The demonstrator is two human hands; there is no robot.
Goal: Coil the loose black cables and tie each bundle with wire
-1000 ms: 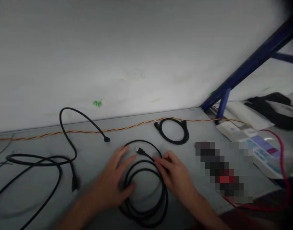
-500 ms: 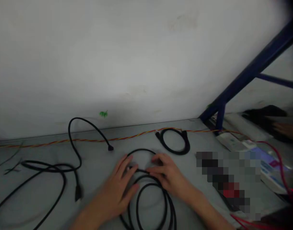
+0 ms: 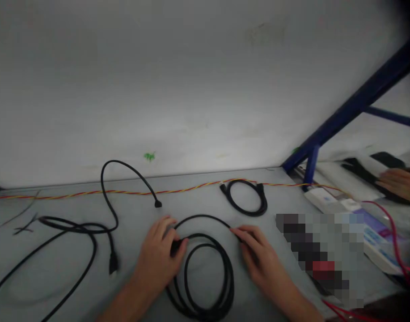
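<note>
A black cable point(image 3: 232, 286) lies in several loops on the grey surface at the lower middle. My left hand point(image 3: 159, 250) is closed on the cable at the loops' upper left, with a dark connector end between thumb and fingers. To the right of the loops, my right hand point(image 3: 260, 257) pinches the same cable between thumb and fingertips. An arc of cable runs between the two hands, above the coil.
A looser black cable point(image 3: 96, 250) with connector ends spreads at left. A small coiled cable point(image 3: 234, 208) lies near the wall, by a twisted red-yellow wire point(image 3: 188, 190). At right are a blue frame point(image 3: 339, 109), boxes point(image 3: 375, 232) and another person's hand point(image 3: 399, 182).
My right hand has moved right, drawing out the cable's upper arc. My left hand has shifted left and closed on the connector end. The other person's hand has come further into view.
</note>
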